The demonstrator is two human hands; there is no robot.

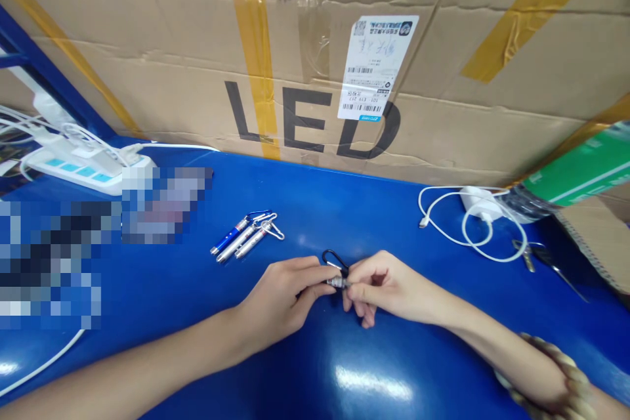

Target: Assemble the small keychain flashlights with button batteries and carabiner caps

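Note:
My left hand point(283, 292) is closed, its thumb and fingers pinching a small keychain penlight point(336, 282) with a dark body and a silvery, printed end. The far end of that penlight is gripped between the thumb and forefinger of my right hand point(386, 290), so the two hands almost meet. A black carabiner clip point(335, 259) sticks up beside the fingertips. Fingers cover much of the penlight. Left of my hands lie a blue penlight point(229, 237) and two silver penlights point(236, 247), side by side, with carabiner clips at their upper ends.
A large cardboard box point(197, 98) marked LED stands along the back of the blue table point(305, 207). At the left is a white power strip point(81, 167) with cables and pixelated items. A white charger point(482, 202) with its cable, keys point(529, 259) and a green package point(583, 167) are at right.

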